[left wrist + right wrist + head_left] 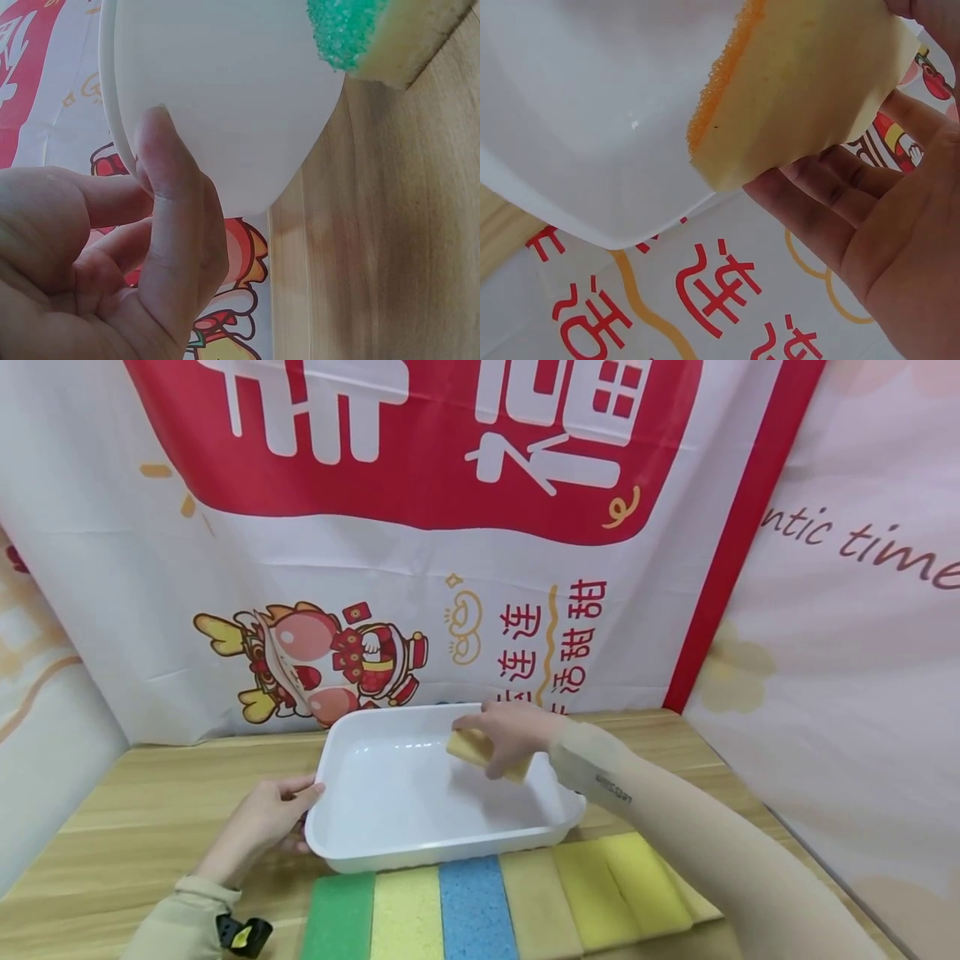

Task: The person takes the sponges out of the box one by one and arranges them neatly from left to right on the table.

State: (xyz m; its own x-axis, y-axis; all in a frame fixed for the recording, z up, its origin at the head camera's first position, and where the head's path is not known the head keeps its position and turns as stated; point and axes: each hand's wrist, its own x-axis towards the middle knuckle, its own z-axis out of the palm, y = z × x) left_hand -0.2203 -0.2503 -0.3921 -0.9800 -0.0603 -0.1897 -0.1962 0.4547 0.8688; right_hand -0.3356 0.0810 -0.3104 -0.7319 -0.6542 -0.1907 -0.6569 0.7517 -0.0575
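A white rectangular plastic basin [420,852] stands on the wooden table in the head view. My left hand [262,817] pinches the basin's left rim; in the left wrist view a finger lies along the white wall [225,97]. Over the basin's right half, my right hand [517,733] holds a pale yellow sponge [471,748] by its edges. Seen from the right wrist, that sponge [795,90] has a rough orange layer on one face and is tilted above the basin. Whether it touches the basin floor I cannot tell.
Along the basin's near side lies a row of several sponges, among them a green one [341,914], a blue one [477,910] and a yellow one [596,893]. My right forearm passes over the row's right end. Behind the table hangs a printed red-and-white cloth [420,560].
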